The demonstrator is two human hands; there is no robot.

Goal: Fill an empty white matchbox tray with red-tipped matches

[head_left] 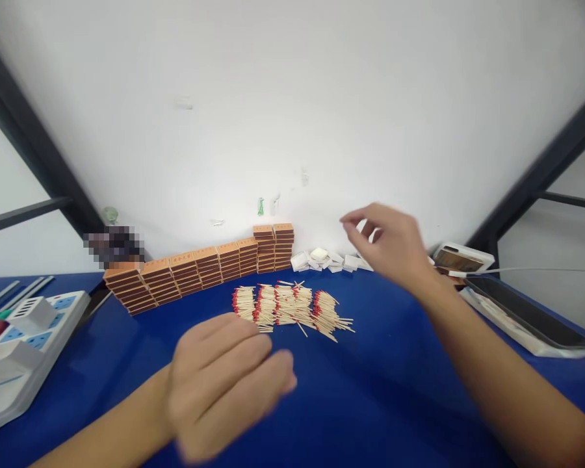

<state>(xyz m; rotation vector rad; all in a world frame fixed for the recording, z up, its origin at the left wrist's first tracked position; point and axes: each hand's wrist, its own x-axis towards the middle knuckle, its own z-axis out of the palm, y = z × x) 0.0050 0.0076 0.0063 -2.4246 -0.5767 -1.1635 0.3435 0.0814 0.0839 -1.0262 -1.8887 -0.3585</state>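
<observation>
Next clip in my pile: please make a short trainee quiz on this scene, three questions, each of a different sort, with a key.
1. True or false: most of the matches lie with their red heads toward the left of the picture.
2. Fill in the colour: just right of the tallest boxes is a ____ heap.
3. Which hand is nearer the power strip: the left hand or the right hand?

Key
1. True
2. White
3. The left hand
</observation>
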